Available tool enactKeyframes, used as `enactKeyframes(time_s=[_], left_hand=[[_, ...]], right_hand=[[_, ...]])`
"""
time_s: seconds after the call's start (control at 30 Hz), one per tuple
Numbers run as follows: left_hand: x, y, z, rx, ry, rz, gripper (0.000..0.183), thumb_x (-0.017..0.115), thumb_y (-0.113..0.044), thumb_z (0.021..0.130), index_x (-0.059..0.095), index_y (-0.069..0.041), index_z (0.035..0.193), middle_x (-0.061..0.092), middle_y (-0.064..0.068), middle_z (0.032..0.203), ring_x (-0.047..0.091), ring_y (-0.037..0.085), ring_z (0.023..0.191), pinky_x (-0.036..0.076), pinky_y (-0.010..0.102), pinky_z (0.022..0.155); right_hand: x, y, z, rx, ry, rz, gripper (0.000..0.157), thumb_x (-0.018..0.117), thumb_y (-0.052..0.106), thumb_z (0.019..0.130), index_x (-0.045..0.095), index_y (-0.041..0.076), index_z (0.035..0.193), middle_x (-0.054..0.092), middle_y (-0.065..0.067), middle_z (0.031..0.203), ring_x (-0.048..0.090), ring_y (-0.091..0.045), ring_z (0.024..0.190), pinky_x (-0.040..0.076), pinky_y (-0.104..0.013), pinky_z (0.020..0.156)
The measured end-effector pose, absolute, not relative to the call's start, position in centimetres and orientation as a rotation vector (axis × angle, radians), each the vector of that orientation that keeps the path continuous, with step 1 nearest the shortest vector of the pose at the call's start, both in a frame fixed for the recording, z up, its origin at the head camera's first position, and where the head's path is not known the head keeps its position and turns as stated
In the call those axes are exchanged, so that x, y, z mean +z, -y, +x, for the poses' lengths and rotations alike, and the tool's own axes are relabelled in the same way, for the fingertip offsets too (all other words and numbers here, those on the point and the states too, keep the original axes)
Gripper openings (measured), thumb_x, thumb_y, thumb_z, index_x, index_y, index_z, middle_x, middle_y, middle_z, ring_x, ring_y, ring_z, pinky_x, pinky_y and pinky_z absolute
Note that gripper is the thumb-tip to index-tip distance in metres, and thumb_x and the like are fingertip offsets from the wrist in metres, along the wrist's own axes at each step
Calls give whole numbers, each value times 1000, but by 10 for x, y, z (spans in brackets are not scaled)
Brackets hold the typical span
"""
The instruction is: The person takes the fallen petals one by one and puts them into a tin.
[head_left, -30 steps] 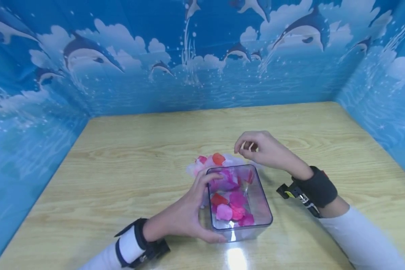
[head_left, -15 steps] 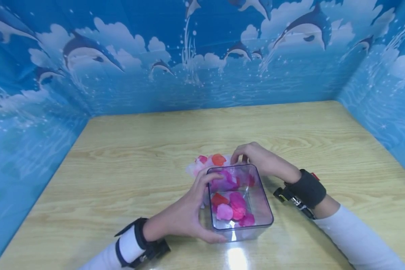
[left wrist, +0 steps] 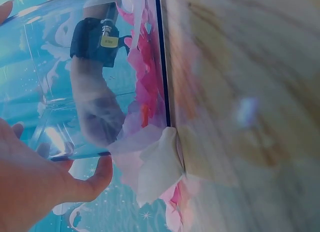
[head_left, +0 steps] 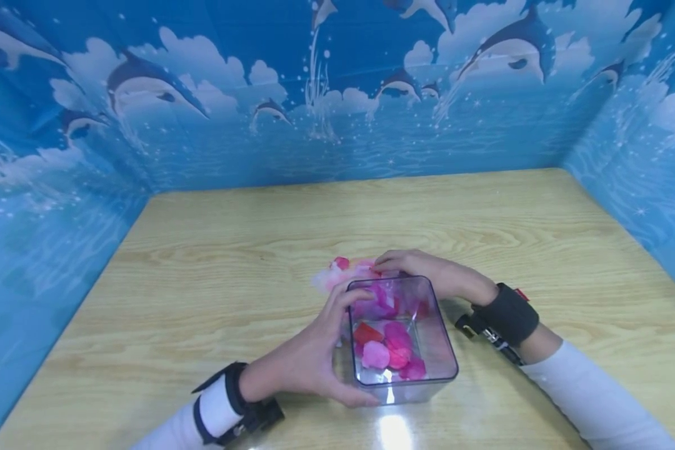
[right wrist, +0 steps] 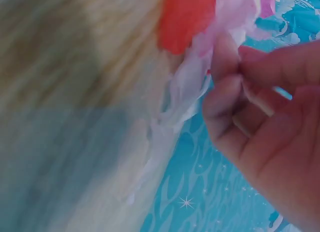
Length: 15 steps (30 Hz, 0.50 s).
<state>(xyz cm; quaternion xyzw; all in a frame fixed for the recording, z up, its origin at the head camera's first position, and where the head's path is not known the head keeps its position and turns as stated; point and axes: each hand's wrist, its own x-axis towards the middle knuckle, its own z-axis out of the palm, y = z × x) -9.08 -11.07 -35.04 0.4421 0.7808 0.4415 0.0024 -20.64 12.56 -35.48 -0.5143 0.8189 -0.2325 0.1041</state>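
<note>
My left hand [head_left: 309, 356] holds a clear square plastic box [head_left: 440, 340] by its left side, fingers over the rim and thumb on the near wall. Pink, magenta and red artificial petals [head_left: 375, 355] lie on the box's floor. Behind the box is a loose heap of pale and pink petals [head_left: 332, 278], partly hidden by it. My right hand [head_left: 427, 270] is low over that heap, fingers curled. In the right wrist view thumb and fingertips come together with a bit of red petal [right wrist: 252, 53] between them; an orange petal [right wrist: 187, 22] is close by.
The wooden tabletop [head_left: 214, 250] spreads out around the box and heap. A blue dolphin-print cloth [head_left: 337, 144] rises along the back and both sides. Each wrist wears a black strap [head_left: 509, 314] with a small camera.
My right hand has come down and slightly left from above the heap, its fingers now among the petals. The orange petal on top is now mostly out of sight. My left hand keeps its hold.
</note>
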Motion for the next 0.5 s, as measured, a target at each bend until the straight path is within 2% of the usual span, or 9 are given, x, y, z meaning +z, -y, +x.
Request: enactKeyframes(time_s=[0.13, 0.23, 0.3, 0.43, 0.5], left_hand=[[-349, 110, -90, 1367, -2460, 1394, 116, 86, -37, 50, 15, -13, 139, 7, 5, 150, 18, 22, 134, 34, 55, 103], [-349, 110, -90, 1365, -2466, 1360, 115, 86, -39, 50, 15, -17, 139, 11, 4, 148, 21, 20, 133, 35, 53, 104], [-349, 110, -90, 1363, -2468, 1349, 115, 85, -39, 50, 16, -18, 139, 12, 4, 148, 21, 21, 133, 34, 52, 104], [-349, 110, -90, 1355, -2464, 1332, 114, 85, -39, 51, 15, -19, 139, 13, 4, 147, 22, 20, 132, 35, 52, 104], [-349, 110, -90, 1350, -2466, 1345, 115, 85, -39, 51, 15, -17, 139, 12, 4, 147, 22, 22, 132, 35, 52, 103]], right_hand=[[-357, -127, -208, -692, -2446, -1537, 39, 62, 16, 82, 61, 0, 117, 57, -20, 118, 51, -31, 109, 47, -52, 92], [-356, -127, -209, -728, -2481, -1494, 27, 61, 15, 83, 66, 5, 108, 63, -13, 108, 57, -23, 99, 53, -44, 84], [-354, -125, -210, -785, -2546, -1439, 16, 58, 8, 86, 68, 7, 99, 67, -6, 97, 59, -15, 87, 56, -36, 75], [-347, -126, -211, -902, -2737, -1333, 10, 62, 4, 84, 69, 8, 91, 71, -3, 83, 58, -6, 65, 54, -28, 56], [-343, -127, -211, -951, -2811, -1299, 7, 65, 8, 84, 69, 8, 89, 70, -2, 72, 57, -4, 55, 51, -26, 48]])
